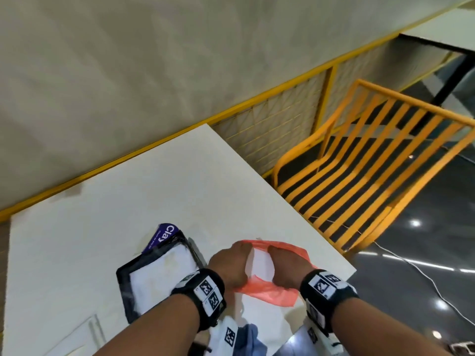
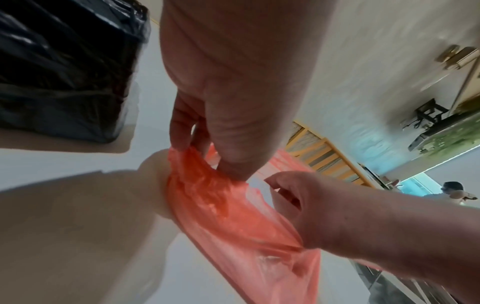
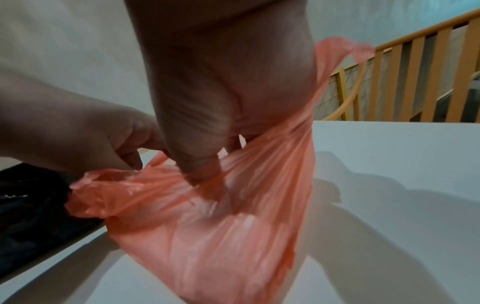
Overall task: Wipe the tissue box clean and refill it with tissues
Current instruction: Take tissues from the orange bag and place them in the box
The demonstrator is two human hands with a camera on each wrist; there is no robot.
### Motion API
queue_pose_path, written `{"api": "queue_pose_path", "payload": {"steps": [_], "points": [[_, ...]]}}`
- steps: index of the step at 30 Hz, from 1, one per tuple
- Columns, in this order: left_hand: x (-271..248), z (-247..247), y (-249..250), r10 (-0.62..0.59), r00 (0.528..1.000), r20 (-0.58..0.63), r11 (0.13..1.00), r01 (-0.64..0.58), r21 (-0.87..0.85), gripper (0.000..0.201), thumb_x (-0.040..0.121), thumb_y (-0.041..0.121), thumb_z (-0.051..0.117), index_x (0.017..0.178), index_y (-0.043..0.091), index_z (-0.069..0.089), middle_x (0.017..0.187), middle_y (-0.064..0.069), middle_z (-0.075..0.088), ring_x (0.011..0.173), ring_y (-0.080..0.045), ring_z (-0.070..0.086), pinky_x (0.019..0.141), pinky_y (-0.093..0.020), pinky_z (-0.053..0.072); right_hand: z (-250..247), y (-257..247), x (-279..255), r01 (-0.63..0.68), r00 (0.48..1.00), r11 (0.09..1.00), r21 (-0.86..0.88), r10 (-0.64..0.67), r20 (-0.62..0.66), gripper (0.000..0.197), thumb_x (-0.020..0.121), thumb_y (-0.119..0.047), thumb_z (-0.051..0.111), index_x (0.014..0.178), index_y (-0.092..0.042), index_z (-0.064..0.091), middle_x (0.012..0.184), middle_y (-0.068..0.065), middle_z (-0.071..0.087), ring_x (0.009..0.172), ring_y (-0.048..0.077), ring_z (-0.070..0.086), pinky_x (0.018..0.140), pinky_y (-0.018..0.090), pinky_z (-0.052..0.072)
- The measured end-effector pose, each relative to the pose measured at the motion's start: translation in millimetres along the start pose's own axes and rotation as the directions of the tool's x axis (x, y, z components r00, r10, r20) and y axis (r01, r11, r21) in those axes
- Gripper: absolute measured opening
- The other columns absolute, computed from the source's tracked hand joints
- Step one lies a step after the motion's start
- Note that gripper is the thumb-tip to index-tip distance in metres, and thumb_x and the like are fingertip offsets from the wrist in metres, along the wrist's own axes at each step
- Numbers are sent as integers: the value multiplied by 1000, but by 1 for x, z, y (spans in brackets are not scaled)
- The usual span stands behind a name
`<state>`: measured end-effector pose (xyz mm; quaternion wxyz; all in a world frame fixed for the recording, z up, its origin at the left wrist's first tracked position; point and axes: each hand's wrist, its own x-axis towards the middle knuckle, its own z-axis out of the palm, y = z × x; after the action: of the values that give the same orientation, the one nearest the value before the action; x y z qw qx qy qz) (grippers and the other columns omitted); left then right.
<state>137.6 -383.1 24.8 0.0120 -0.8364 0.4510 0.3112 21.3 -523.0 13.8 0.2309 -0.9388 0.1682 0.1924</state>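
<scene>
White counter [image 1: 128,191] surface stands against a pale wall, with an orange slatted chair [image 1: 372,160] beyond its right edge. Left hand [image 1: 228,263] and right hand [image 1: 288,263] work side by side above the near part of the counter, each pinching a thin orange plastic bag [image 1: 267,291]. Grip state, left: thumb and fingers [image 2: 182,123] closed on a bunched fold of the bag's rim. Grip state, right: thumb and fingers closed on the opposite side of the rim, with the film stretched between the two hands and the rest of the bag hanging below them. A white content shows in the gap between the hands; its nature cannot be determined. Tissue box [image 1: 159,273], black-rimmed with a white top face, lies flat on the counter just beside the left wrist, to the left of the bag and held by neither hand. A purple label [image 1: 164,236] reading "Clay" sits at its far end.
</scene>
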Motion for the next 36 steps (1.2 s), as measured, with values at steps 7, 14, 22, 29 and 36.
{"api": "queue_pose_path", "payload": {"steps": [7,14,22,29,36], "points": [[11,13,3,-46,999,-1,998,46,-32,81,80,20,66,152,21,28,157,-1,29,109,-33,65,86,-40,55,3,-3,1,-77,994,993,-92,84,74,47,83,-15,64,128,-15,52,129,5,58,119,23,54,99,30,43],[9,-8,-16,-15,999,44,964,26,-265,57,66,24,70,122,32,61,121,7,66,106,-16,66,91,-39,56,-3,-2,-20,72,991,997,-18,-73,-111,9,85,-24,55,93,-29,54,89,-7,61,84,18,57,67,28,43],[-10,-16,-20,18,998,66,883,15,-468,42,65,40,68,102,21,74,102,1,76,97,-18,72,88,-36,58,-42,3,-37,24,991,923,383,29,-133,21,65,-16,68,80,-29,60,79,-12,63,74,3,57,61,25,46],[-39,-34,-25,-11,992,-129,472,-108,-875,32,84,16,76,116,18,74,110,-5,78,104,-24,74,97,-46,57,-80,-15,-34,100,990,906,410,-50,-130,25,66,-23,72,87,-32,64,86,-14,66,80,1,60,73,35,54],[-75,-50,-54,-175,968,-178,60,-170,-984,30,95,7,66,125,7,67,121,-13,73,114,-31,70,99,-43,55,-108,-45,-14,91,996,406,909,-58,-74,44,81,-14,77,121,-20,61,118,6,68,106,28,66,92,51,52]]}}
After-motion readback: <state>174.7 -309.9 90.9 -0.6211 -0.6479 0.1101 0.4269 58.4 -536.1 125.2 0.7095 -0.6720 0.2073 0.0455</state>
